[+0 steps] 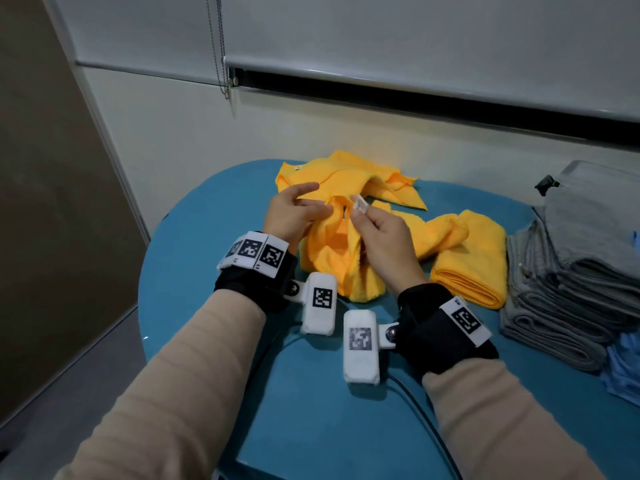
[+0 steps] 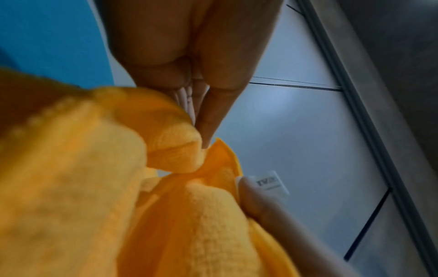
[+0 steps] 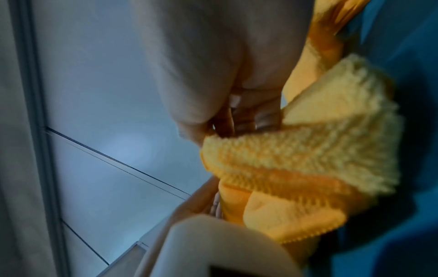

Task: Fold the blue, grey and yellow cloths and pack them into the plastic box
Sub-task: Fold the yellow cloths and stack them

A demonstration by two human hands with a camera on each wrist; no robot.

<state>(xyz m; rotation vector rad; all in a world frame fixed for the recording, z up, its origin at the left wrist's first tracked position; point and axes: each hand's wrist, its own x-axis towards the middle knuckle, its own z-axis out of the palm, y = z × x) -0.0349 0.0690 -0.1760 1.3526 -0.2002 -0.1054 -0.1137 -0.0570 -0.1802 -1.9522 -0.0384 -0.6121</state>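
A crumpled yellow cloth hangs lifted over the blue table, held between both hands. My left hand pinches a fold of its top edge, index finger stretched out. My right hand pinches the neighbouring corner just below the white label. Behind them lies another loose yellow cloth. A folded yellow cloth rests at the right. The plastic box with a black latch stands at the far right.
A stack of folded grey cloths sits beside the box, with blue cloths at the right edge. A black cable runs across the near table. The wall and a window blind close off the back.
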